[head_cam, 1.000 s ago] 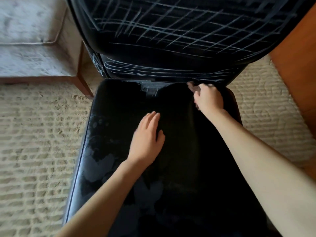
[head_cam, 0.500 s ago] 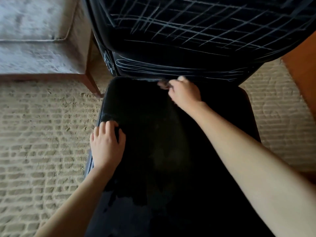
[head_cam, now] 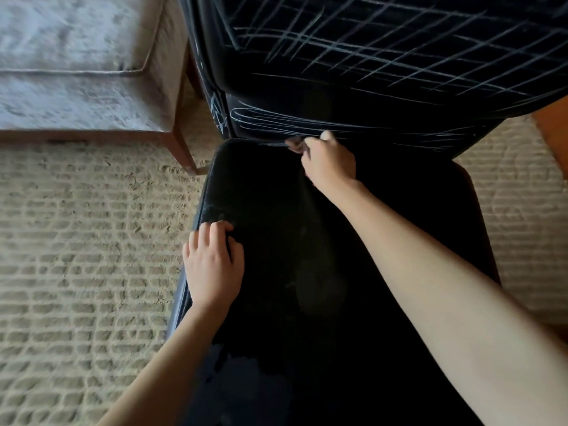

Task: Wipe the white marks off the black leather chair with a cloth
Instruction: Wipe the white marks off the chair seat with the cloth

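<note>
The black leather chair (head_cam: 430,229) fills the middle of the view. Its backrest (head_cam: 384,50) carries crossed white marks (head_cam: 353,35), with more white lines on the lower band (head_cam: 276,119). A dark, matte cloth (head_cam: 276,210) appears to lie spread over the seat. My right hand (head_cam: 329,161) is at the seat's back crease, fingers curled, pinching the cloth's far edge. My left hand (head_cam: 212,265) sits at the seat's left edge with bent fingers bunching the cloth there. The cloth is hard to tell from the leather.
A grey cushioned bench (head_cam: 80,66) with a wooden leg (head_cam: 181,149) stands at the upper left, close to the chair. Beige textured carpet (head_cam: 83,256) lies all around. An orange-brown wooden surface (head_cam: 553,136) shows at the right edge.
My left hand moved from the seat's middle, lying flat, to its left edge with fingers now bent. My right hand slid left along the back crease.
</note>
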Motion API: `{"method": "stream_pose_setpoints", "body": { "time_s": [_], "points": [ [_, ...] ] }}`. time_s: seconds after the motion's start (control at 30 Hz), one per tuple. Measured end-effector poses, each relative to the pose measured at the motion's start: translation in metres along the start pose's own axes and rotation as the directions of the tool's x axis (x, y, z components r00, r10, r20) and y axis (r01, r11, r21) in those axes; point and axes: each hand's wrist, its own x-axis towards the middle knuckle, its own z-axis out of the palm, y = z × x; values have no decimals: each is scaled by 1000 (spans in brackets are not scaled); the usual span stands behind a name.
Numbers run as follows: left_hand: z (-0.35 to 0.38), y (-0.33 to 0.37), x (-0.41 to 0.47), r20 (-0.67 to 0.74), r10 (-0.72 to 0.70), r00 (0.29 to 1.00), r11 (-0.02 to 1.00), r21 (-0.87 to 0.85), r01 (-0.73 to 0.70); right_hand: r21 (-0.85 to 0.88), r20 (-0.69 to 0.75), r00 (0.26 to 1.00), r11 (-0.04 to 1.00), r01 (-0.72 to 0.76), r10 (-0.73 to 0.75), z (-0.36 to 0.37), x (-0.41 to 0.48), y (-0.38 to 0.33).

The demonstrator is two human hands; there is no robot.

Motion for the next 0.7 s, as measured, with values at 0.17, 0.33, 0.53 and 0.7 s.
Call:
{"method": "stream_pose_setpoints", "body": {
  "time_s": [0.17, 0.33, 0.53, 0.7],
  "points": [
    [1, 2, 0, 2, -9, 1000, 1000, -2, 9, -103, -64, 975, 971, -217, 212, -8, 5, 29],
    [2, 1, -1, -4, -9, 1000, 999, 31, 9, 30, -32, 950, 950, -311, 312, 6, 23, -16],
    [6, 1, -1, -20, 1, 1000, 999, 42, 0, 39, -32, 952, 952, -304, 305, 19, 31, -53],
    [5, 1, -2, -21, -1, 1000, 999, 34, 2, 137, 9, 993, 984, -118, 117, 28, 8, -91]
  ]
}}
